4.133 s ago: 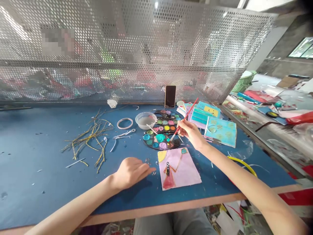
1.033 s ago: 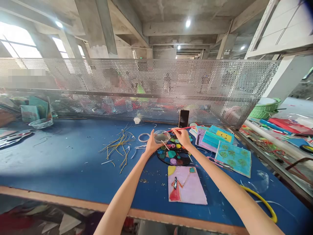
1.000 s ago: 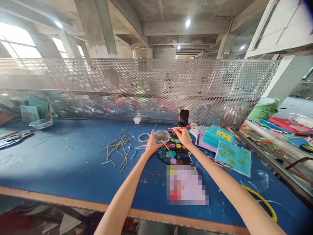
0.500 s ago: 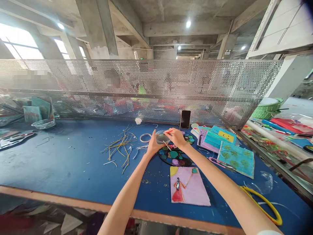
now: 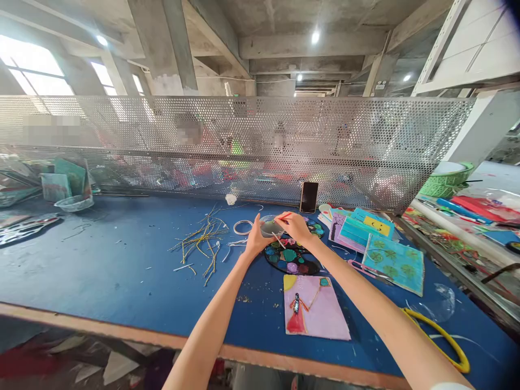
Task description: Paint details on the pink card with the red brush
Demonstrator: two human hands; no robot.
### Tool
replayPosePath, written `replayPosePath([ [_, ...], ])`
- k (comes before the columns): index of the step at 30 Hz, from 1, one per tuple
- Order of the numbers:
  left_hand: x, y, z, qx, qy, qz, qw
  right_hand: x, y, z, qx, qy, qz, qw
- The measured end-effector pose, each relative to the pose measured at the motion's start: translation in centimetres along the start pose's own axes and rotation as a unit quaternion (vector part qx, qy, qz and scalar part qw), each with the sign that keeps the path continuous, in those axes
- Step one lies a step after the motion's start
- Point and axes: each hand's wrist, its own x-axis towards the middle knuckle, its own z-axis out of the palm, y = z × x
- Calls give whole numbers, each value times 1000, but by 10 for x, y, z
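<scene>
My left hand (image 5: 257,238) is closed on the side of a clear round bowl (image 5: 268,226) with greyish contents. In my right hand (image 5: 296,227), pinched over the bowl's right rim, is a thin red-ended stick like a paintbrush (image 5: 284,216); its tip is hard to make out. A thin white strip (image 5: 280,240) hangs below the bowl beside that hand. Under my hands lies a black paint palette (image 5: 280,265) with blobs of several colours. Nearer to me a pink painted panel (image 5: 323,311) lies flat, showing a red-dressed figure with a kite and a yellow corner.
Gold twisted stems (image 5: 203,238) and a tape ring (image 5: 242,227) lie left of the bowl. A phone (image 5: 309,196) stands at the perforated screen (image 5: 244,135). Painted panels (image 5: 394,262), pink scissors (image 5: 368,270) and a yellow hoop (image 5: 447,338) are on the right.
The whole view has shifted very slightly. Both hands keep the same hold at the bowl, with the right hand barely moved.
</scene>
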Motion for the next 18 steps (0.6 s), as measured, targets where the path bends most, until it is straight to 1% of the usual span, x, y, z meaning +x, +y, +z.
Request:
replayPosePath([
  [10, -1, 2, 0, 2, 7, 6, 1000, 1, 2, 0, -47, -3, -18, 999],
  [15, -1, 2, 0, 1, 5, 2, 1000, 4, -1, -2, -79, -39, -72, 994],
  [18, -1, 2, 0, 0, 4, 2, 1000, 6, -1, -6, -99, -65, -103, 988],
])
